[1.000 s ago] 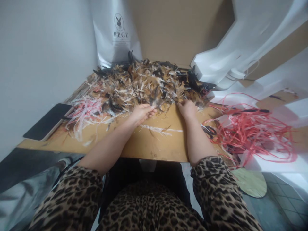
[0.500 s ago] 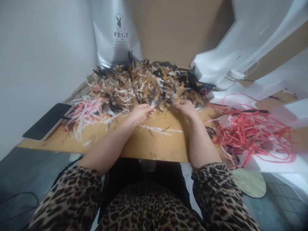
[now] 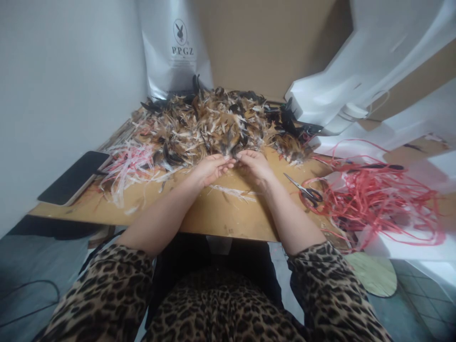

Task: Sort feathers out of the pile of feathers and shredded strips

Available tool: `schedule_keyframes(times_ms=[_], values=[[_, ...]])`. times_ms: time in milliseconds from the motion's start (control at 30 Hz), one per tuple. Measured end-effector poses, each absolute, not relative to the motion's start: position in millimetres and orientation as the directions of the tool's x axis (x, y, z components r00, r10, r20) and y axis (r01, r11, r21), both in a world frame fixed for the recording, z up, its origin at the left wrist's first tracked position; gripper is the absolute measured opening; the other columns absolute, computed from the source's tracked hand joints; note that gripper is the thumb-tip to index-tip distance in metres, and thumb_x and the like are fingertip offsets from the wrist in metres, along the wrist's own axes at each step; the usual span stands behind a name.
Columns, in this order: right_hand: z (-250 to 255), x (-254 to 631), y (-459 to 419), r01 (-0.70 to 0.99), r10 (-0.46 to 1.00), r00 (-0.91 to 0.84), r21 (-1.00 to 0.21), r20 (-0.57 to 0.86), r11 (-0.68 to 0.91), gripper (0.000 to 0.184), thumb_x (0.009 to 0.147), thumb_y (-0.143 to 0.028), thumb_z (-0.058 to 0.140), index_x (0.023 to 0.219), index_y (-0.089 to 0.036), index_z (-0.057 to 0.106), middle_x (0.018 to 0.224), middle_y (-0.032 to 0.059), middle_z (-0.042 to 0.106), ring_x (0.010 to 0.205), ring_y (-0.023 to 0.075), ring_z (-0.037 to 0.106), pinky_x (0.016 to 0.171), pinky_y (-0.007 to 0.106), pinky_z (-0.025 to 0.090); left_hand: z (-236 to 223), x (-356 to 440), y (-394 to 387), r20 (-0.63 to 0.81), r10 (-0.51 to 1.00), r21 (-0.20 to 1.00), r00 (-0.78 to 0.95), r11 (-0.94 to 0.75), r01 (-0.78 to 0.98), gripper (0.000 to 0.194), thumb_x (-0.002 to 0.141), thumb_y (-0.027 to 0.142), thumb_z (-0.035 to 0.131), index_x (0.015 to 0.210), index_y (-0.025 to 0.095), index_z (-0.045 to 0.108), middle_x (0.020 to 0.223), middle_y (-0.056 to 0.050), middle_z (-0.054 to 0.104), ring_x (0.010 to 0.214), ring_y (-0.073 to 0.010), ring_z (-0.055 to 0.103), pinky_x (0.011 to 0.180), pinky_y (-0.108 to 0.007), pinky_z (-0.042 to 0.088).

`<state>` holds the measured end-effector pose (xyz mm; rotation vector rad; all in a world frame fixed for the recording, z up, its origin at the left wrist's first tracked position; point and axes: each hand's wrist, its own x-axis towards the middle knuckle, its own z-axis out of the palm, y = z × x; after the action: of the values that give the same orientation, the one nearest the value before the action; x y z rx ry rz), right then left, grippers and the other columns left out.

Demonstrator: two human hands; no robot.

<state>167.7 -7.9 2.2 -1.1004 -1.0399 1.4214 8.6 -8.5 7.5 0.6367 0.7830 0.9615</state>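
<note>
My left hand pinches a small bunch of feathers by its pale base, the dark and brown tips pointing away from me. Close beside it, my right hand has its fingertips pressed together at a dark feather, nearly meeting the left fingers. Just beyond both hands spreads a broad heap of brown, white and black feathers. White strips lie on the tabletop nearer to me.
Scissors with dark handles lie at the right, next to a tangle of red strips. A pile of pink and white strips and a dark flat device are at the left. A white bag stands behind the heap.
My right hand has moved left from the heap's front edge to meet my left hand. The scissors, largely hidden by the right arm before, now show.
</note>
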Motion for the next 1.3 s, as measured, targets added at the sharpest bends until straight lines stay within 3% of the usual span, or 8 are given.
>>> schedule_keyframes(times_ms=[333, 467, 633, 933, 1100, 1300], values=[[2.4, 160.1, -9.4, -0.124, 0.999, 0.036, -0.992, 0.022, 0.026, 0.029, 0.052, -0.034, 0.082, 0.066, -0.018, 0.063, 0.063, -0.0025, 0.065, 0.058, 0.0095, 0.056, 0.063, 0.024, 0.044, 8.2, 10.3, -11.4, -0.266, 0.894, 0.798, 0.361, 0.414, -0.438, 0.013, 0.086, 0.003, 0.056, 0.076, 0.005, 0.065, 0.071, -0.006, 0.070, 0.053, -0.0042, 0.062, 0.048, -0.013, 0.044], [2.4, 159.9, -10.2, -0.098, 1.000, 0.011, -0.995, 0.000, 0.001, 0.027, 0.055, -0.035, 0.081, 0.069, -0.017, 0.065, 0.065, -0.0010, 0.067, 0.058, 0.0096, 0.055, 0.062, 0.025, 0.043, 7.2, 9.9, -11.1, -0.261, 0.906, 0.813, 0.334, 0.393, -0.429, 0.011, 0.086, 0.005, 0.058, 0.077, 0.005, 0.065, 0.071, -0.005, 0.070, 0.053, -0.0044, 0.062, 0.048, -0.014, 0.044], [-1.0, 162.5, -9.5, -0.182, 0.998, -0.052, -0.982, -0.047, -0.056, 0.030, 0.053, -0.033, 0.083, 0.071, -0.017, 0.065, 0.062, -0.0015, 0.065, 0.054, 0.0077, 0.053, 0.059, 0.024, 0.043, 6.2, 8.6, -11.0, -0.241, 0.912, 0.823, 0.331, 0.373, -0.428, 0.014, 0.086, 0.006, 0.058, 0.072, 0.005, 0.064, 0.068, -0.005, 0.068, 0.052, -0.0047, 0.061, 0.048, -0.014, 0.043], [3.3, 163.9, -10.7, -0.360, 0.979, -0.147, -0.914, -0.141, -0.186, 0.038, 0.048, -0.024, 0.087, 0.077, -0.018, 0.063, 0.065, -0.0013, 0.069, 0.062, 0.0104, 0.064, 0.058, 0.021, 0.047, 6.2, 7.2, -11.2, -0.214, 0.911, 0.831, 0.353, 0.359, -0.425, 0.013, 0.085, 0.007, 0.060, 0.073, 0.005, 0.064, 0.068, -0.005, 0.068, 0.052, -0.0049, 0.061, 0.048, -0.014, 0.042], [4.9, 163.2, -11.4, -0.389, 0.976, -0.172, -0.901, -0.134, -0.193, 0.039, 0.048, -0.022, 0.087, 0.078, -0.018, 0.063, 0.068, -0.0009, 0.071, 0.070, 0.0130, 0.069, 0.059, 0.022, 0.049, 7.7, 7.5, -11.6, -0.226, 0.911, 0.825, 0.344, 0.367, -0.430, 0.010, 0.083, 0.009, 0.064, 0.073, 0.006, 0.063, 0.066, -0.004, 0.067, 0.053, -0.0051, 0.061, 0.049, -0.015, 0.042], [2.9, 160.8, -11.9, -0.373, 0.979, -0.180, -0.914, -0.095, -0.157, 0.042, 0.047, -0.021, 0.088, 0.080, -0.017, 0.062, 0.068, -0.0027, 0.070, 0.065, 0.0110, 0.066, 0.063, 0.023, 0.050, 7.4, 8.0, -11.8, -0.232, 0.913, 0.830, 0.335, 0.366, -0.422, 0.011, 0.081, 0.010, 0.066, 0.072, 0.006, 0.062, 0.063, -0.003, 0.065, 0.050, -0.0043, 0.058, 0.047, -0.014, 0.040]])
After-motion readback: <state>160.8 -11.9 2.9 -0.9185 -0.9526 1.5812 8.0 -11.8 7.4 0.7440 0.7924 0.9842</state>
